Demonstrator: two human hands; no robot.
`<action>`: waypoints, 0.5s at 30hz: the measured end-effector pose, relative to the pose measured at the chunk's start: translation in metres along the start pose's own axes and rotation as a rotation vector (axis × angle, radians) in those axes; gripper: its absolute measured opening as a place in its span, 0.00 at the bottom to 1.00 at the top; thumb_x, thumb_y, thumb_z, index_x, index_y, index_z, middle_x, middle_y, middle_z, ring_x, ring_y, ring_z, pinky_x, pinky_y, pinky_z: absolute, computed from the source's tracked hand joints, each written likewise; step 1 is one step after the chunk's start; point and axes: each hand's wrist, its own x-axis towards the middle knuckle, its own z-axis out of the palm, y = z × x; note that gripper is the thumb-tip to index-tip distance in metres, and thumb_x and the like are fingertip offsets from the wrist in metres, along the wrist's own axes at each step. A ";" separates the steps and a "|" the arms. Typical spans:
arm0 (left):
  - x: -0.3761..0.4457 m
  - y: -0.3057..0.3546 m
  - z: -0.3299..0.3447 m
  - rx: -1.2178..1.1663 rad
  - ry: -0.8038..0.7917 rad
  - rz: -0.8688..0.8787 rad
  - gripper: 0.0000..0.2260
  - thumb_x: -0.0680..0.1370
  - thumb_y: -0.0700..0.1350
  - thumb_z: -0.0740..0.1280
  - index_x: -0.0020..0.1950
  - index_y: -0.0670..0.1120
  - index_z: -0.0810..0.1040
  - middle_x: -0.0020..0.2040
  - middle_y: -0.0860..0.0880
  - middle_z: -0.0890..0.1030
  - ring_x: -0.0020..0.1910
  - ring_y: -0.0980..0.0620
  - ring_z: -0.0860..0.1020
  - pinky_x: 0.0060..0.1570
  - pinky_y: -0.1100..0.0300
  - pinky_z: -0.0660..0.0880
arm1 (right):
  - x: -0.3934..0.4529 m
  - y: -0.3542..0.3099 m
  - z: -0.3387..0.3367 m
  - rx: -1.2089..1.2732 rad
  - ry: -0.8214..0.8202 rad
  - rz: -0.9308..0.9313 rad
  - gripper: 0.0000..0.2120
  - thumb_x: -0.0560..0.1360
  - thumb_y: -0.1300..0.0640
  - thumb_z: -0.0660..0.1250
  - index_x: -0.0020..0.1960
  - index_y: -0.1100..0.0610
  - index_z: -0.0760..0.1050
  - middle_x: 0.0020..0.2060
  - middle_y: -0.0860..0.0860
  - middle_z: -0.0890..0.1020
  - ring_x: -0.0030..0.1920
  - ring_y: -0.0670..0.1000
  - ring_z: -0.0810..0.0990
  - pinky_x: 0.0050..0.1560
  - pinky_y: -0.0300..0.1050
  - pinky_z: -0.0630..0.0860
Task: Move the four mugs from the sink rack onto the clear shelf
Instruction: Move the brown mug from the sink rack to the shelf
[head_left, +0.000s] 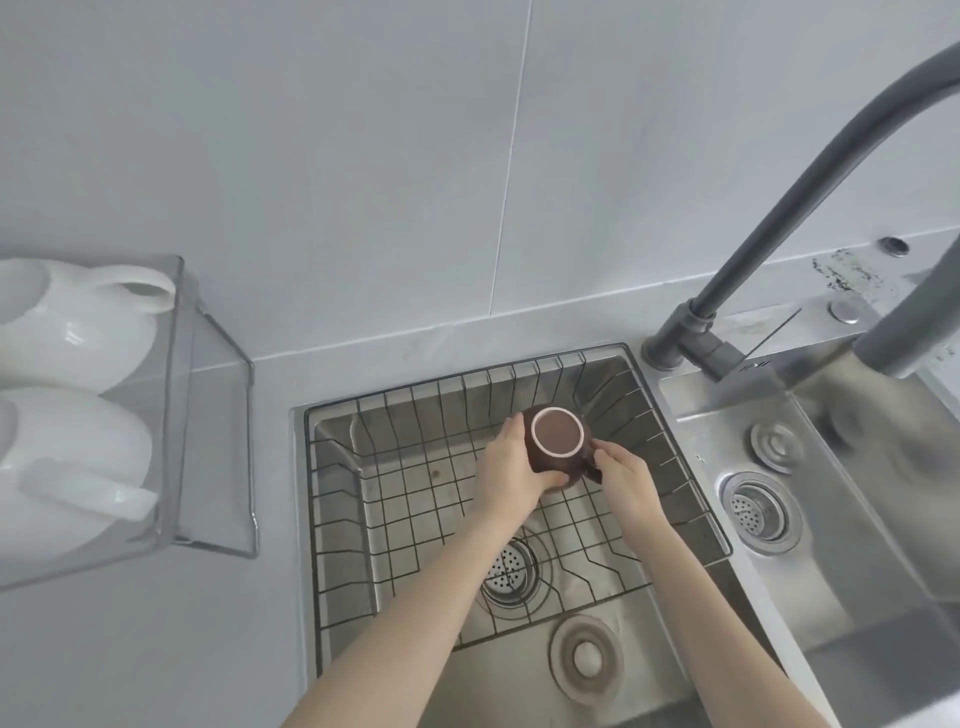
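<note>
A dark brown mug sits upside down, its pale-ringed base facing up, over the black wire sink rack. My left hand wraps its left side. My right hand grips the right side, where the handle is. At the far left, the clear shelf holds two white mugs: one at the back and one in front, both lying tilted with handles showing. No other mug shows in the rack.
A grey gooseneck faucet arches over the right side. The steel sink has a second basin with drains to the right of the rack. A grey counter lies between the shelf and the sink. Tiled wall behind.
</note>
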 end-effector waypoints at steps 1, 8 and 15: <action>-0.004 0.002 -0.006 0.022 0.021 0.007 0.35 0.61 0.48 0.77 0.65 0.45 0.68 0.59 0.47 0.79 0.58 0.46 0.76 0.53 0.59 0.70 | -0.005 -0.004 0.001 -0.006 -0.008 -0.012 0.18 0.77 0.60 0.55 0.64 0.59 0.73 0.58 0.55 0.80 0.61 0.56 0.76 0.67 0.55 0.70; -0.046 0.043 -0.103 0.110 0.339 0.089 0.35 0.60 0.54 0.76 0.64 0.48 0.69 0.55 0.49 0.81 0.53 0.46 0.79 0.50 0.58 0.70 | -0.067 -0.089 0.019 -0.064 -0.071 -0.350 0.17 0.76 0.60 0.55 0.59 0.55 0.78 0.50 0.49 0.82 0.55 0.51 0.79 0.63 0.51 0.73; -0.116 0.064 -0.239 0.014 0.704 0.131 0.38 0.60 0.52 0.77 0.67 0.49 0.67 0.58 0.50 0.81 0.58 0.48 0.77 0.53 0.61 0.68 | -0.168 -0.194 0.061 0.029 -0.300 -0.738 0.15 0.76 0.64 0.55 0.51 0.53 0.79 0.42 0.45 0.83 0.40 0.38 0.81 0.46 0.31 0.76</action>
